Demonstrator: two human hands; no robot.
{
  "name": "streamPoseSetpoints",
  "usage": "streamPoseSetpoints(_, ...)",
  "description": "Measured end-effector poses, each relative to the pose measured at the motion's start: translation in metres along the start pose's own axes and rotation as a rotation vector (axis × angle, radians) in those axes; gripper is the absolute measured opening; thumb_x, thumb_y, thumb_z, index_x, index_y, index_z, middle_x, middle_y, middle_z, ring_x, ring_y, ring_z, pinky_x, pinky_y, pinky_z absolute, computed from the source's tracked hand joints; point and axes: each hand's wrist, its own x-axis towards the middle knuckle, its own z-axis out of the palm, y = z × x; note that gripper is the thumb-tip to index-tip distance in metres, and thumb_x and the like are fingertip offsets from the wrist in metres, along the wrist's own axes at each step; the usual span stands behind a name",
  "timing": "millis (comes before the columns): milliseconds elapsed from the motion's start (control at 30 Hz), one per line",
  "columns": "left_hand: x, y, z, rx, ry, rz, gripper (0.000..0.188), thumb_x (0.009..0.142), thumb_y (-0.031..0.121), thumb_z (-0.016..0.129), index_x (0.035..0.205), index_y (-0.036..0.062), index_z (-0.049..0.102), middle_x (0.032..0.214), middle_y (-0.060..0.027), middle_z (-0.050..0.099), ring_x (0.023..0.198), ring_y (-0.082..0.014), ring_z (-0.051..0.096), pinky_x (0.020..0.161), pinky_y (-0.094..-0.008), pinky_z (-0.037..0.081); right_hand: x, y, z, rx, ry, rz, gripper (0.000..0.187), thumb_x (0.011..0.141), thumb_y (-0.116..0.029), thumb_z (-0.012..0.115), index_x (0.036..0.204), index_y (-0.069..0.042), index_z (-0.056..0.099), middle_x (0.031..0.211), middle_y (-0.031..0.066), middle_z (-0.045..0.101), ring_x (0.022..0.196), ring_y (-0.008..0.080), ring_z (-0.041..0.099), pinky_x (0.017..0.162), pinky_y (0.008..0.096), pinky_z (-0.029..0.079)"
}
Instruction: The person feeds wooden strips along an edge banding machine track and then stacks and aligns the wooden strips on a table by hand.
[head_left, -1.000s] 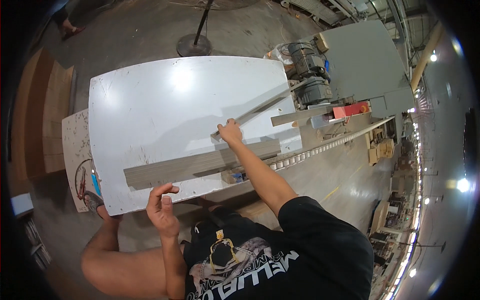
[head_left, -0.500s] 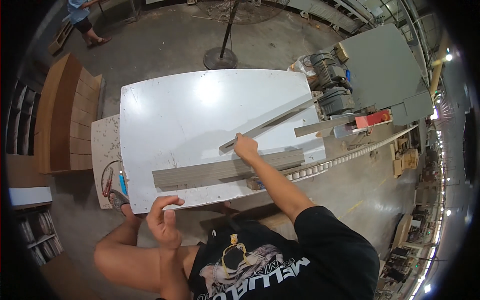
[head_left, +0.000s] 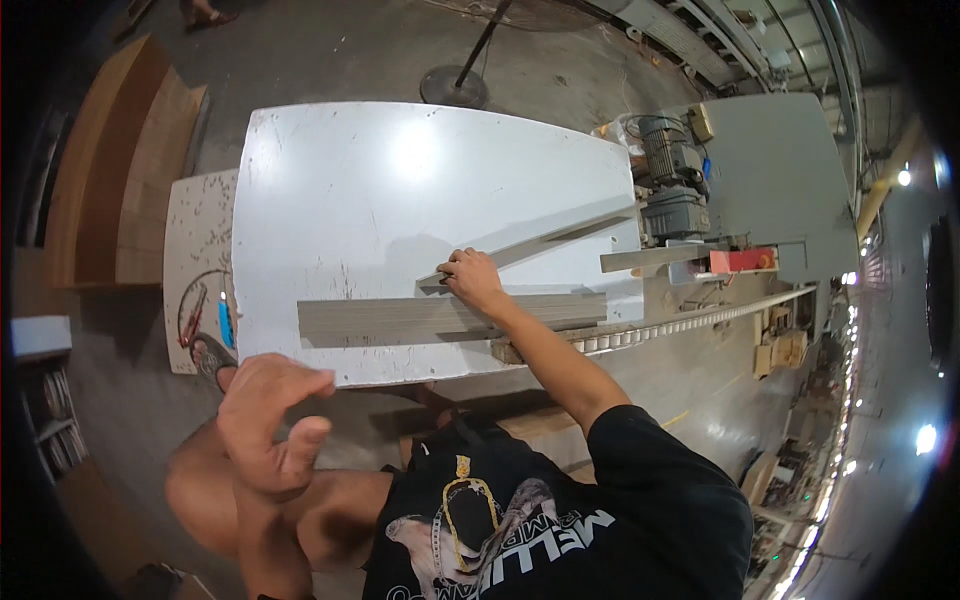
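Note:
My right hand is closed on the left end of a long thin grey strip, which lies slantwise over the white tabletop and points up to the right. Just below that hand, several similar grey strips lie side by side along the front of the table. My left hand hovers off the table's front left corner, empty, with thumb and curled fingers apart.
Another grey strip sticks out from a machine with a red part and grey motors. A white roller rail runs along the right front. Brown panels stand left; a fan base is behind.
The held strip has shifted slightly to the left with my right hand. My left hand has moved left and closer to me. The view has tilted a little.

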Motion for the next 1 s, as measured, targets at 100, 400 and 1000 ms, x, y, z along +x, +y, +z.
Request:
streamPoseSetpoints(100, 0.008, -0.005, -0.001, 0.15, -0.07, 0.207, 0.036, 0.09, 0.037, 0.078, 0.101, 0.0032, 0.075, 0.085, -0.0106, 0.071, 0.075, -0.0319, 0.066, 0.074, -0.0419, 0.051, 0.012, -0.024, 0.009, 0.094, -0.066, -0.048, 0.027, 0.089, -0.022, 0.075, 0.116, -0.02, 0.079, 0.113, 0.0038, 0.069, 0.112, 0.0264, 0.062, 0.098, 0.0423, 0.051)
streamPoseSetpoints(400, 0.014, -0.029, -0.01, 0.313, -0.01, 0.146, 0.025, 0.09, 0.027, 0.079, 0.101, 0.0051, 0.076, 0.082, -0.0107, 0.071, 0.076, -0.032, 0.066, 0.073, -0.042, 0.05, 0.045, -0.075, 0.024, 0.207, -0.028, -0.087, 0.031, 0.087, -0.023, 0.078, 0.118, -0.024, 0.079, 0.113, 0.0033, 0.07, 0.109, 0.0269, 0.064, 0.096, 0.0425, 0.053)
streamPoseSetpoints(1000, 0.0, -0.014, 0.065, 0.13, -0.138, 0.053, 0.023, 0.092, 0.025, 0.077, 0.106, 0.0064, 0.078, 0.092, -0.0092, 0.076, 0.085, -0.0327, 0.069, 0.077, -0.0419, 0.052, -0.056, -0.079, -0.013, 0.364, 0.396, 0.097, 0.046, 0.089, -0.029, 0.08, 0.127, -0.007, 0.067, 0.128, 0.0175, 0.064, 0.124, 0.0398, 0.056, 0.108, 0.0503, 0.044)
